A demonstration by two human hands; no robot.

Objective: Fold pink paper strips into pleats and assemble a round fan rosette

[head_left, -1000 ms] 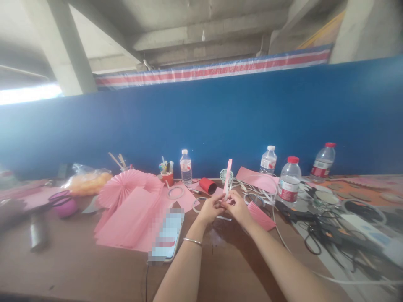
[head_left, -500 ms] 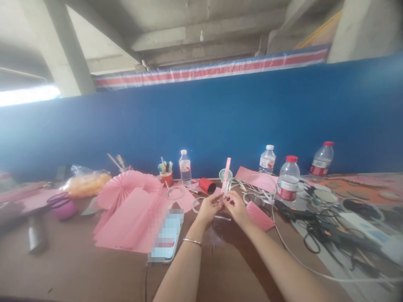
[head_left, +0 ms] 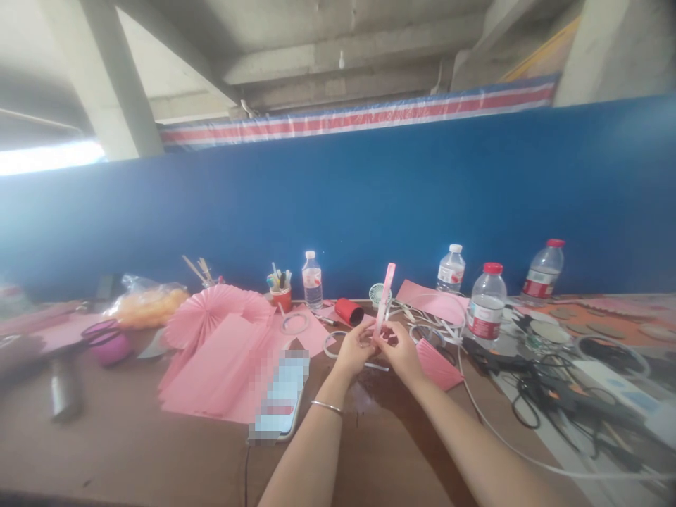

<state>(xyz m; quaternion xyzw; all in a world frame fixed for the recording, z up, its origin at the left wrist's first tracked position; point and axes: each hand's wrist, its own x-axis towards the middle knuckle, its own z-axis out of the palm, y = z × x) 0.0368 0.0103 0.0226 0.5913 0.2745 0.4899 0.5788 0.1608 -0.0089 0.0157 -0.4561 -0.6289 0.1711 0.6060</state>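
Between my two hands, a narrow folded strip of pink paper (head_left: pixel 387 287) stands nearly upright, tilted a little to the right. My left hand (head_left: pixel 358 343) pinches its lower end from the left. From the right, my right hand (head_left: pixel 397 346) closes on that same end, fingers almost touching the left ones. Behind the strip stands a small fan (head_left: pixel 379 295), partly covered. A red cylinder (head_left: pixel 348 311) lies just beyond my left hand, and a roll of tape (head_left: pixel 334 343) is beside that wrist. By my right hand lies a pleated pink paper piece (head_left: pixel 439 366).
Pink sheets (head_left: pixel 211 373) and a pleated paper fan (head_left: pixel 211 313) lie to the left, beside a phone (head_left: pixel 282 394). A water bottle (head_left: pixel 312 280) and a pen cup (head_left: pixel 282 297) stand behind. Red-capped bottles (head_left: pixel 486 303), black cables (head_left: pixel 528 401) and a white power strip (head_left: pixel 615 387) crowd the right.
The pink strip now leans further right, its top shifted slightly right. Both hands keep hold of its lower end. The whole view has shifted slightly.
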